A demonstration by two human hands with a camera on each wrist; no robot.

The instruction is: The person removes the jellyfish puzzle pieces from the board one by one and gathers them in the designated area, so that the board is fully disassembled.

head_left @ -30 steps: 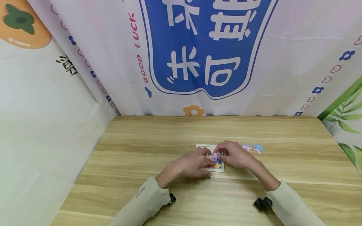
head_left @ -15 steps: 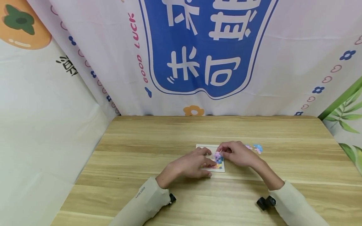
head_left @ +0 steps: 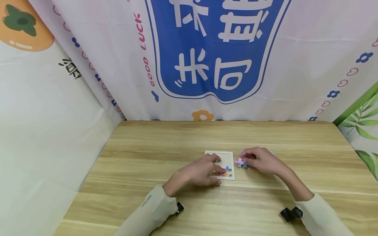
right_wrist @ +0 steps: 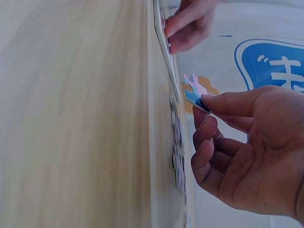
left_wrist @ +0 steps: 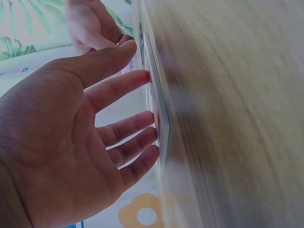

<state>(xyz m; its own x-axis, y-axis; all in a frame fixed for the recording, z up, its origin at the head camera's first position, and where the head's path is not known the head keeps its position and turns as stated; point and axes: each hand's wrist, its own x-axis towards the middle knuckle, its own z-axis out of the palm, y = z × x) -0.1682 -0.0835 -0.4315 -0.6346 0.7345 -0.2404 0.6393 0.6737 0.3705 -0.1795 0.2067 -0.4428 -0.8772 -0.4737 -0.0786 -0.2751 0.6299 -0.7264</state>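
Note:
A small white puzzle board (head_left: 227, 158) lies flat on the wooden table (head_left: 183, 137), with colourful pieces set in its near edge. My left hand (head_left: 203, 170) rests on the board's left part with straight fingers (left_wrist: 124, 83) pressing it down. Just right of the board, my right hand (head_left: 260, 160) pinches a pink and blue puzzle piece (head_left: 240, 162) between thumb and forefinger, held a little above the table; the same puzzle piece (right_wrist: 195, 92) shows in the right wrist view. Loose pieces (right_wrist: 178, 152) lie under and behind the right hand.
A printed cloth backdrop (head_left: 206, 59) hangs along the table's far edge, and a white sheet (head_left: 44, 131) closes the left side. A leaf-patterned panel (head_left: 361, 118) stands at the right.
My right hand has carried the pink and blue piece from over the board to the right, off the board's edge. The left hand has stayed on the board.

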